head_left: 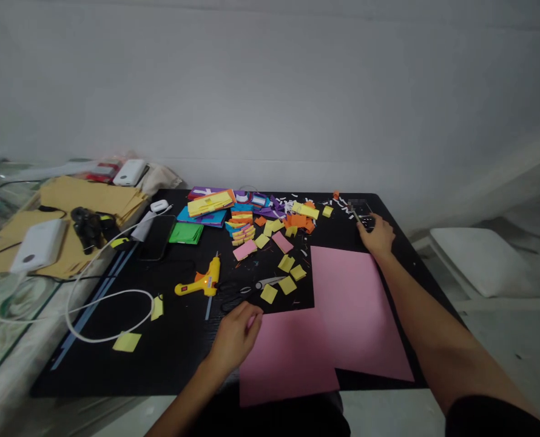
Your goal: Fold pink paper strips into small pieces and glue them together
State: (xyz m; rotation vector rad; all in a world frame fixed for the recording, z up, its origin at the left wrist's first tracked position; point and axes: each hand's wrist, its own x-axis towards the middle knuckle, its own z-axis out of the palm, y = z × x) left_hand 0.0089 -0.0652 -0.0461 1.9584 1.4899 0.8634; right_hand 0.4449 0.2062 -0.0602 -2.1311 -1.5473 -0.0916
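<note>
Yellow plastic glue gun (199,285) label unreadable at this size; right hand (379,235) on dark glossy rectangle (364,209), black surface's (174,358) far-right corner, grip can't tell; left hand (239,331) half-curled, hold unclear, at pink paper sheet (292,364), near edge.

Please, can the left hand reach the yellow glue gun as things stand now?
Probably yes: the left hand is near the yellow glue gun, and nothing tall stands between them, though the scissors lie close by.
</note>
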